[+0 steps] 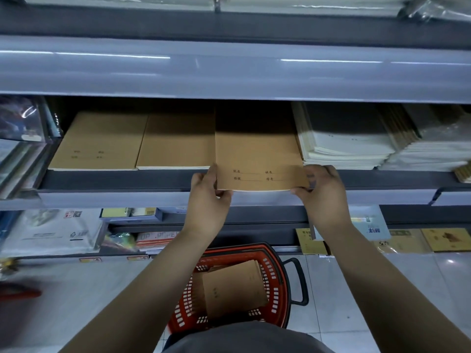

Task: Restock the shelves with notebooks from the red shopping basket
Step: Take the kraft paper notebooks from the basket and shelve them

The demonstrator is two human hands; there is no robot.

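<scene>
Brown notebook half on the shelf — left hand and right hand pinching its corners.

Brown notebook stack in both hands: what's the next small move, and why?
Probably push the notebook stack further back: left hand and right hand grip its near corners, and it overhangs the shelf edge, unlike the neighbouring brown piles.

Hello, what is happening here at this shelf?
A person is restocking brown notebooks. Both hands, the left hand and the right hand, hold a stack of notebooks by its near corners, partway onto the shelf, beside two brown piles already there. More notebooks lie in the red basket on the floor below.
</scene>
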